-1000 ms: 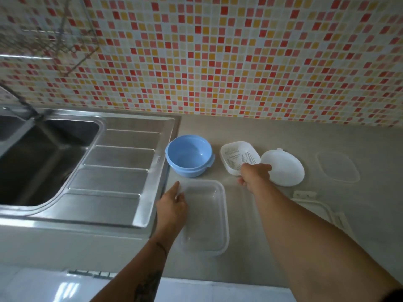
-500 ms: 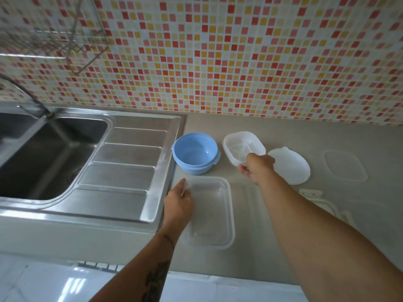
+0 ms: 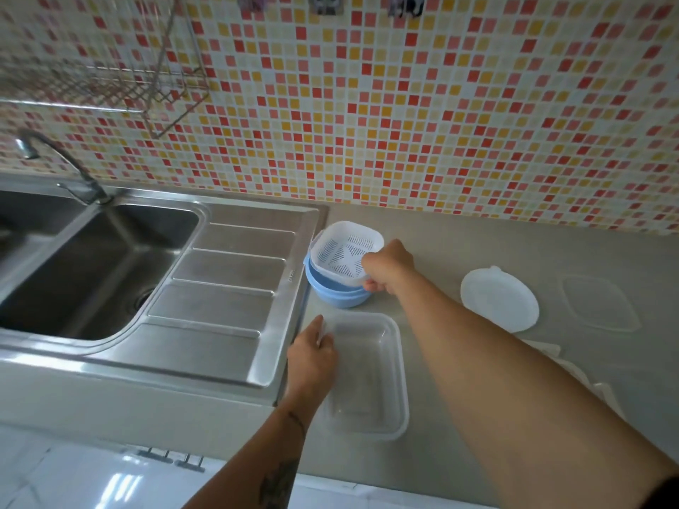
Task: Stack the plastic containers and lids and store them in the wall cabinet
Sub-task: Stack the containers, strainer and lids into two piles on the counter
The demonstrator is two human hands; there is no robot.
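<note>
Right hand (image 3: 389,268) grips the near rim of the white strainer basket (image 3: 347,253), which sits tilted in the blue bowl (image 3: 330,292) on the counter (image 3: 459,251) beside the sink (image 3: 227,281). Left hand (image 3: 312,356) fingers appear closed on the clear rectangular container (image 3: 371,376) corner. Round white lid (image 3: 499,299) and clear lid (image 3: 600,303) lie apart to the right.

Brushed steel sink (image 3: 235,288), translucent plastic container (image 3: 371,380)

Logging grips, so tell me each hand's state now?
Left hand: closed on clear container rim.
Right hand: closed on white strainer.
</note>
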